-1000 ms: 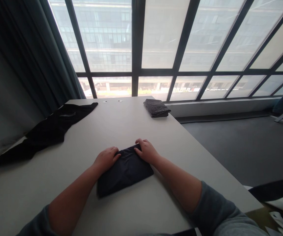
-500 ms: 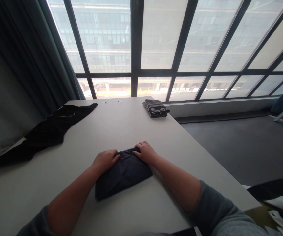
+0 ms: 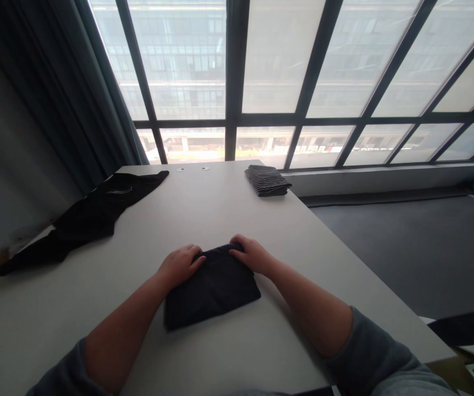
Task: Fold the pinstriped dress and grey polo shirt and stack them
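A folded dark cloth [image 3: 212, 289] lies on the white table [image 3: 229, 214] in front of me. My left hand [image 3: 179, 265] rests on its far left corner, fingers curled over the fold. My right hand [image 3: 252, 254] lies on the far right corner, fingers bent and pressing the top edge. Both hands grip the cloth's far edge.
A loose black garment [image 3: 91, 212] sprawls over the table's left side. A folded striped cloth [image 3: 268, 180] sits at the far right corner by the window. The table's right edge drops to grey carpet [image 3: 406, 242]. A dark curtain [image 3: 43, 99] hangs at left.
My hands stay on the cloth's far edge; the right fingers have curled tighter over the fold. The view has shifted slightly.
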Available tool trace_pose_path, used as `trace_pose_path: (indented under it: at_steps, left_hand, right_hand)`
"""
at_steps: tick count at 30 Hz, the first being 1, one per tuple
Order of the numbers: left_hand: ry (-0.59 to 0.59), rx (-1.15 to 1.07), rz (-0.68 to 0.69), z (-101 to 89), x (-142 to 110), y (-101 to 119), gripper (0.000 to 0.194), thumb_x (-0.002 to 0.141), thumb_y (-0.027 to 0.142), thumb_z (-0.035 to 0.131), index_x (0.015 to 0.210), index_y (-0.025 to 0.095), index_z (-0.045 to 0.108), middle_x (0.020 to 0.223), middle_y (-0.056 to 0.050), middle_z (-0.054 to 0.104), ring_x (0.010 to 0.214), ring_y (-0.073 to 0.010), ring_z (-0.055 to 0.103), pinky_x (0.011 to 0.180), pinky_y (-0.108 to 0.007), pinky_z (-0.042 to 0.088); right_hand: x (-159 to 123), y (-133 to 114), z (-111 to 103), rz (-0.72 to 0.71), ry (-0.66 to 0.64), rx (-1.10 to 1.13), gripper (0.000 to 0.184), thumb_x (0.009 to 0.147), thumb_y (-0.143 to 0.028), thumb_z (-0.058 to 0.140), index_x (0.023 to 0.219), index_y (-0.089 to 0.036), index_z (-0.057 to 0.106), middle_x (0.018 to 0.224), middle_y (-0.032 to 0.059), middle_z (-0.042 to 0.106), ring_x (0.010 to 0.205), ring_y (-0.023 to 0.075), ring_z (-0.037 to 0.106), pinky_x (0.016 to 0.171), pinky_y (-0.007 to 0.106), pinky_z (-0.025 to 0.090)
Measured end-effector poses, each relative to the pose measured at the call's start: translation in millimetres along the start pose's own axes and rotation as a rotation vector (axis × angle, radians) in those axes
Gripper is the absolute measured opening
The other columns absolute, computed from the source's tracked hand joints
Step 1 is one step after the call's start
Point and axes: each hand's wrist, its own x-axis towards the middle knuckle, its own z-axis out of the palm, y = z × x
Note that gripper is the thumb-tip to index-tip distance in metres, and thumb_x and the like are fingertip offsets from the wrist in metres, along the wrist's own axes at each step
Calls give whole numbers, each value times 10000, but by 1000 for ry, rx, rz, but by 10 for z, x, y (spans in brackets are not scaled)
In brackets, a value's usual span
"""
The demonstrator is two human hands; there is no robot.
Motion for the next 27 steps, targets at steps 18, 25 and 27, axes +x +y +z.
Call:
trace_pose_path:
  at_steps: [18, 25, 27]
  left_hand:
    - [-138, 38, -86, -190, -54, -183, 410, 1045, 549, 383, 996, 240, 646, 1005, -79, 740, 901, -258, 687, 746, -318, 442]
    - [-169, 46, -168, -200, -158, -267, 410, 1059, 511, 314, 982, 244, 615, 998, -81, 737, 925, -271, 686, 729, -318, 404]
    - [-160, 27, -176, -171, -191, -297, 408, 1054, 511, 306, 985, 246, 608, 992, -79, 734, 920, -273, 686, 732, -323, 398]
  right_hand:
    - [-69, 89, -208, 44, -343, 560, 929, 854, -252, 740, 1654, -331, 274, 1128, 31, 694, 936, 169, 664, 843, 316, 565]
    - [-107, -11, -207, -42, -501, 347, 431, 897, -274, 711, 1328, -274, 731, 1165, 32, 733, 1001, 191, 665, 907, 304, 541]
    - [-71, -47, -150, -52, -530, 312, 324, 905, -317, 718, 1215, -257, 790, 1147, 21, 750, 1028, 199, 669, 941, 299, 526]
